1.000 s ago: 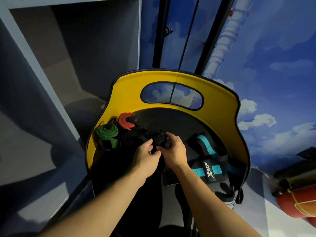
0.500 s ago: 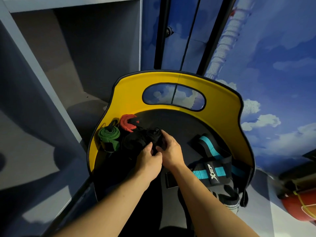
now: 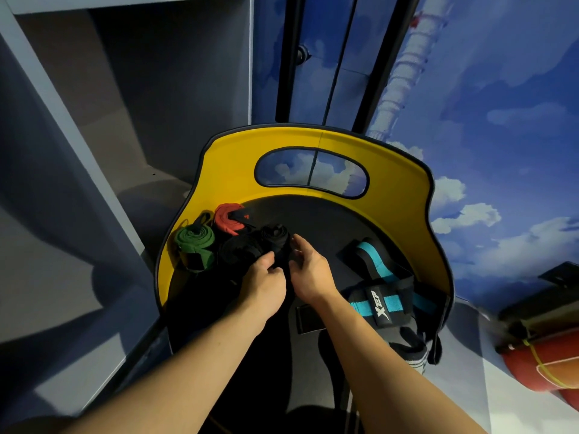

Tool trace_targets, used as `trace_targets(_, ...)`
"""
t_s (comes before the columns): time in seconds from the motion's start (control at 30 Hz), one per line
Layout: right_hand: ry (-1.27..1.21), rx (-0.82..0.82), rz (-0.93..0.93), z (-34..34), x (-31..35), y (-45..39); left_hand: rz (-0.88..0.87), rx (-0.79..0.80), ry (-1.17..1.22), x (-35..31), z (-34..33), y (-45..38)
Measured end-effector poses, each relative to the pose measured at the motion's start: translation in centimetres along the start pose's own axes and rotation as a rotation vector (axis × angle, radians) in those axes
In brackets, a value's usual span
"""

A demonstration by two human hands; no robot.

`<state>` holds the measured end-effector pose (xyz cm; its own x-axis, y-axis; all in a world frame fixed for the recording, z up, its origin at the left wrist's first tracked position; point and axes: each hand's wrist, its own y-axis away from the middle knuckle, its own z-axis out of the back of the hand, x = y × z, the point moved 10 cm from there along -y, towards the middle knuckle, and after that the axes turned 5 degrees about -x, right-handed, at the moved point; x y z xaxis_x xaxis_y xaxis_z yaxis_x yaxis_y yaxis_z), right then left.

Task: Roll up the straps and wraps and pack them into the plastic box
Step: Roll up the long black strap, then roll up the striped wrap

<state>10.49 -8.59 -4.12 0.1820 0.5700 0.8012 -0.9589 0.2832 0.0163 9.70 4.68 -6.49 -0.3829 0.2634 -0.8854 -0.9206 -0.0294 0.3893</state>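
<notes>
A black rolled strap (image 3: 275,238) sits on the dark seat of a yellow-backed chair (image 3: 398,170). My left hand (image 3: 264,281) pinches its near end from the left, and my right hand (image 3: 308,270) holds it from the right with curled fingers. Another black roll (image 3: 239,250) lies just left of it. A green rolled strap (image 3: 195,245) and a red rolled strap (image 3: 227,219) rest against the chair's left wall. Black-and-teal wraps (image 3: 380,296) lie unrolled on the right of the seat. No plastic box is in view.
A grey shelf unit (image 3: 94,158) stands to the left of the chair. Behind and to the right is a blue wall with painted clouds (image 3: 501,120). A red-orange cylinder (image 3: 545,368) lies at the lower right. A black-and-white wrap (image 3: 415,355) hangs off the seat's front right.
Both hands have carried the black roll a little to the left, up against the other black roll. My right hand's fingers have loosened slightly around it.
</notes>
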Motion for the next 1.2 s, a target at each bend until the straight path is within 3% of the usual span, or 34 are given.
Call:
trace_targets(0.6,0.134,-0.100,0.075,6.3,2.7,8.3,-0.180,-0.022,-0.013,-2.5,1.6,7.4)
trace_targets(1.2,0.296,-0.065,0.056,11.3,-1.1,12.2,-0.180,0.139,-0.085,-2.2,-1.2,12.0)
